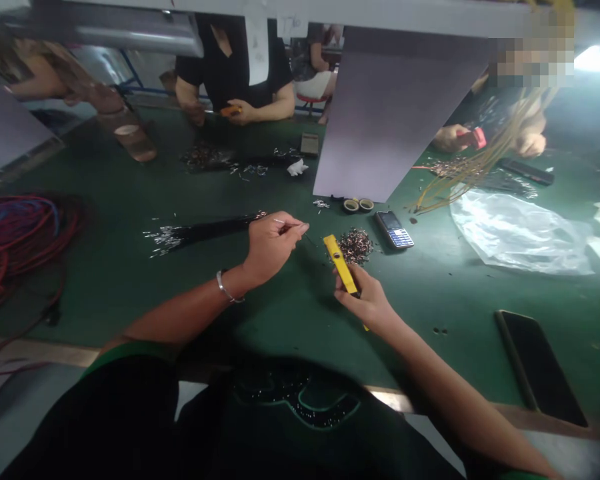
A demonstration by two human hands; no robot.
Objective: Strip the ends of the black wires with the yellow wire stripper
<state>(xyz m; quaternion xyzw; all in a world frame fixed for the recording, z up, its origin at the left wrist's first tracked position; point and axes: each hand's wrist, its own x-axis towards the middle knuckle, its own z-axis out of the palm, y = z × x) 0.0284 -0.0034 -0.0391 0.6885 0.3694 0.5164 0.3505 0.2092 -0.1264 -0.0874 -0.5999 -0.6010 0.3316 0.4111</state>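
Observation:
My left hand [273, 247] is closed in a pinch above the middle of the green table, with a thin dark wire [309, 236] poking out past the fingertips. A bundle of black wires [207, 229] with silvery ends lies just to its left, partly behind the hand. My right hand [367, 300] is wrapped around a yellow plier-like hand tool [341, 263], whose head points up and away from me. Close beside that head is a heap of small copper-coloured terminals [358, 247]. The tool's jaws are too small to make out.
Red and blue cables [20, 247] are coiled at left. Right of the heap are a keypad phone [394, 231], tape rolls [351, 206] and a clear plastic bag [520, 230]. A smartphone [540, 367] lies near the front edge. A grey divider [375, 113] stands ahead; other people work opposite.

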